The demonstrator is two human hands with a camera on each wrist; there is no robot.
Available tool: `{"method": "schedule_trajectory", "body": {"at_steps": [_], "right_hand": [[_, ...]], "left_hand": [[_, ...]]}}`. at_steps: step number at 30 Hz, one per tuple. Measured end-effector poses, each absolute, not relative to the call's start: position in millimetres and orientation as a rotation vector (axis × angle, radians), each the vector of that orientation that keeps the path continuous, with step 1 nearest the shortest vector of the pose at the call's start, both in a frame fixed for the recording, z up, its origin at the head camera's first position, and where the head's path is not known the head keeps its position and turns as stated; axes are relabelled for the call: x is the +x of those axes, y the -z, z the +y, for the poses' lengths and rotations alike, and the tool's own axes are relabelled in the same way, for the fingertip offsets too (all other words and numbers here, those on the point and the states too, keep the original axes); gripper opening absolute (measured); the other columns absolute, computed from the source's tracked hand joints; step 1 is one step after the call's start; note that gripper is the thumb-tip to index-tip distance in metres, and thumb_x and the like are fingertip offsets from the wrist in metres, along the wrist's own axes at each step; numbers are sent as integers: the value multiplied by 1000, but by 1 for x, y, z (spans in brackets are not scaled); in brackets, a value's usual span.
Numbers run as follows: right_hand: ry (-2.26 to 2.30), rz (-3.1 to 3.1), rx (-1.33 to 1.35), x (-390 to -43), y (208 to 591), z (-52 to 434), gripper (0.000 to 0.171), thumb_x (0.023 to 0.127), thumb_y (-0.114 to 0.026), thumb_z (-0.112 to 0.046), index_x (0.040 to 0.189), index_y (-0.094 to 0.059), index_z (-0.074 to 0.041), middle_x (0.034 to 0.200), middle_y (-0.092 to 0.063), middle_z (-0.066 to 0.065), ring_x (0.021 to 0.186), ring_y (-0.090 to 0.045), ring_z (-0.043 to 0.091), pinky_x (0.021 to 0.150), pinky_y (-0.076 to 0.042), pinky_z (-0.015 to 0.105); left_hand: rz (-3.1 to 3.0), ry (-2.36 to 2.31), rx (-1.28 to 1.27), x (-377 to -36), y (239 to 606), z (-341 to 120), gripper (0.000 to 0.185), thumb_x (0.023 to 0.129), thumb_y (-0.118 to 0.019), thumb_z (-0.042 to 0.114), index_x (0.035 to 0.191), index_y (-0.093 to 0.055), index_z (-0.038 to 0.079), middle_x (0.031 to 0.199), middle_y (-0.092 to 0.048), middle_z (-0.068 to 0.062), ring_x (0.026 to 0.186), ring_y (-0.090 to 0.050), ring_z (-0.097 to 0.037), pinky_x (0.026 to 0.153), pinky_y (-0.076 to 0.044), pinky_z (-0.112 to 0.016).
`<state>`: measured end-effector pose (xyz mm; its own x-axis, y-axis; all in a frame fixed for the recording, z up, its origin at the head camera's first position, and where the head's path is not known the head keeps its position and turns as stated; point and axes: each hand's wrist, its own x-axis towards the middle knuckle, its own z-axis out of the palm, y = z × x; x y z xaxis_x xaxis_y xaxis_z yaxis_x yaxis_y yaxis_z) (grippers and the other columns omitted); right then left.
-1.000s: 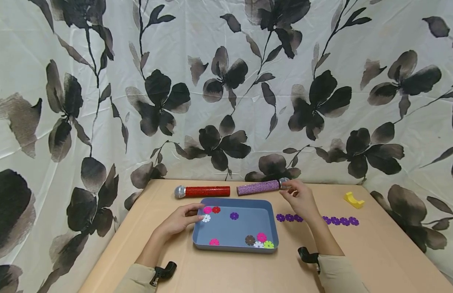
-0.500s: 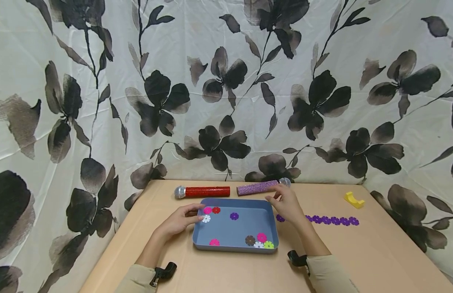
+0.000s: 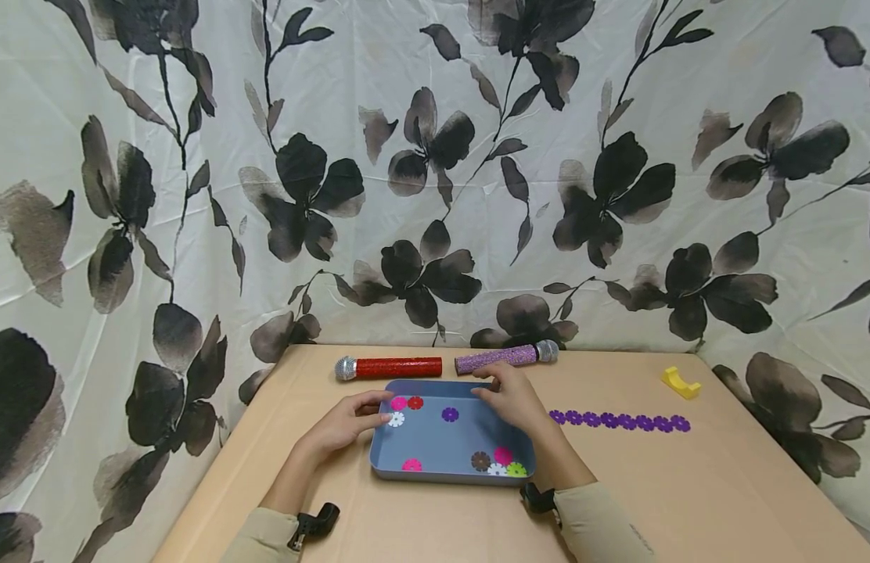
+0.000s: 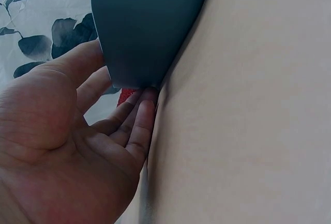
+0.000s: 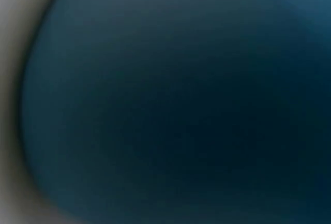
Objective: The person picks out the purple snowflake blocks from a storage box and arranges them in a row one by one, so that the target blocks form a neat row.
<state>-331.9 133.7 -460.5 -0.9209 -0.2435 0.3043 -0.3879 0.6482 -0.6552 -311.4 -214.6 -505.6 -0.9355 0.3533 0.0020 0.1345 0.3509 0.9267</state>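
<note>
Meanwhile your left hand (image 3: 346, 423) rested relaxed against the blue tray's (image 3: 435, 442) left rim, and your right hand (image 3: 514, 397) hovered loosely spread above it, holding nothing.

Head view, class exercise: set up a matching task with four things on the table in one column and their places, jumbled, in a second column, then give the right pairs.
Things:
1. red microphone
2. yellow block
3. row of purple flowers
4. green flower

Places:
A. inside the blue tray, near right corner
B. on the table right of the tray
C. behind the tray, far left
D. far right, near the curtain

Pairs: 1-C, 2-D, 3-B, 4-A
</note>
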Motion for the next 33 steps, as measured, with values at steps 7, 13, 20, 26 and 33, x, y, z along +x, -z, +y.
{"method": "schedule_trajectory", "body": {"at_steps": [7, 13, 20, 26, 33], "right_hand": [[-1101, -2751, 582, -330, 462, 108, 29, 90, -82, -15, 117, -77, -8, 108, -72, 9, 80, -55, 14, 69, -46, 29], [-1082, -2822, 609, -328, 464, 88, 31, 91, -81, -12, 121, -75, -5, 115, -74, 12, 89, -64, 22, 79, -56, 40], [-1021, -2909, 645, -325, 474, 80, 33, 92, -79, -13, 125, -73, -7, 119, -72, 13, 96, -66, 24, 84, -57, 47], [-839, -2949, 806, -323, 482, 82, 26, 94, -77, -13, 120, -75, -11, 117, -68, 7, 109, -60, 25, 95, -54, 49], [-788, -2938, 867, -321, 484, 82, 15, 96, -72, -4, 109, -76, -11, 106, -66, 4, 103, -56, 22, 94, -53, 46]], "left_hand": [[2415, -1622, 451, -312, 505, -215, 54, 98, -74, 30, 145, -60, 9, 147, -61, -14, 133, -58, -32, 116, -44, -50], [2400, -1632, 456, -312, 506, -215, 55, 98, -74, 29, 146, -59, 8, 148, -60, -15, 134, -58, -33, 116, -44, -51], [2408, -1630, 448, -312, 506, -216, 56, 97, -75, 31, 146, -59, 8, 146, -62, -15, 133, -59, -32, 114, -47, -45], [2422, -1618, 441, -311, 504, -216, 57, 98, -75, 31, 146, -59, 7, 147, -61, -16, 134, -58, -34, 114, -47, -44], [2397, -1637, 424, -311, 505, -214, 56, 96, -76, 31, 146, -60, 9, 146, -62, -13, 133, -58, -31, 116, -45, -49]]}}
